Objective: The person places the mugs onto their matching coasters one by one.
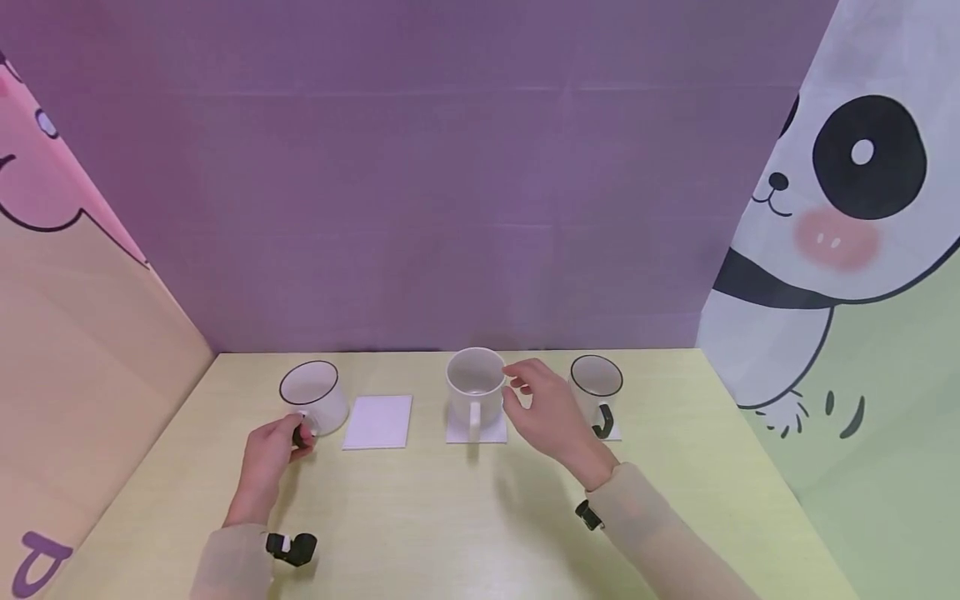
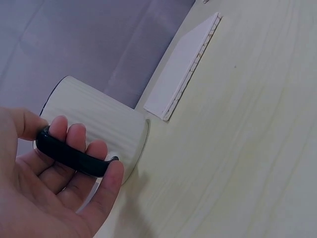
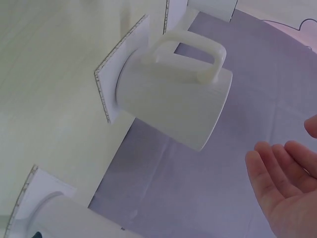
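My left hand grips the black handle of a white mug with a dark rim, at the left of the table. In the left wrist view its fingers pass through the handle; whether the mug's base touches the table I cannot tell. An all-white mug stands upright on a white square coaster in the middle, its handle toward me. Just right of this mug is my right hand, fingers loosely bent and holding nothing. The right wrist view shows this hand apart from the white mug.
A bare white coaster lies between the left and middle mugs. At the right, behind my right hand, a dark-rimmed mug with a black handle stands on another coaster. A purple cloth wall rises at the table's far edge.
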The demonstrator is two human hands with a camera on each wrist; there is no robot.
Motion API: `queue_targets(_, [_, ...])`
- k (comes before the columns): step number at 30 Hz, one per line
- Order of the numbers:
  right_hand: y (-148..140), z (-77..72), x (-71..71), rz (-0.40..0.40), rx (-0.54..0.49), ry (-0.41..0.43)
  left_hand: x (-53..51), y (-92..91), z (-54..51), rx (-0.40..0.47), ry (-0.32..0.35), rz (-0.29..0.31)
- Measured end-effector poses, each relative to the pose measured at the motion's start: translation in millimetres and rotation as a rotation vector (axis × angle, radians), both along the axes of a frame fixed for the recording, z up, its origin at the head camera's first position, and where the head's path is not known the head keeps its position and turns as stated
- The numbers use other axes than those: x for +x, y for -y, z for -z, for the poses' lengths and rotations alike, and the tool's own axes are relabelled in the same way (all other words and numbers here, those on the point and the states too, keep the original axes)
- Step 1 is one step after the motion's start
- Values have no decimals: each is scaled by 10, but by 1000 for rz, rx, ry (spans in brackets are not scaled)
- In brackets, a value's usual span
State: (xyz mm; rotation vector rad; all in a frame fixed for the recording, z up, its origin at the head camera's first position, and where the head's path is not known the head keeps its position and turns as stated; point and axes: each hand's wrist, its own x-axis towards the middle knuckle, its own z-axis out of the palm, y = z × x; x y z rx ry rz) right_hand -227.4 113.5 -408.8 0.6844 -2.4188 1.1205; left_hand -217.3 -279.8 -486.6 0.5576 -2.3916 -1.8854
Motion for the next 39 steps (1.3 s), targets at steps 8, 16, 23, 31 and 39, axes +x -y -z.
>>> queue_targets(8, [151,-45,-23,-76,65,-9,-15,34,1,17,-29,24])
queue_targets(16, [346,-60,-38,-104,128,24,-12,40,6,37,-27,45])
queue_targets(23, [524,-61,-56,-112,150,56,-20,51,2,29,-27,50])
queue_targets(31, [693,4,-72,-144,164,136,-5,60,16,26,-31,55])
queue_targets(39, [812,48,-107,-192,220,107,-8,57,2,11,-25,67])
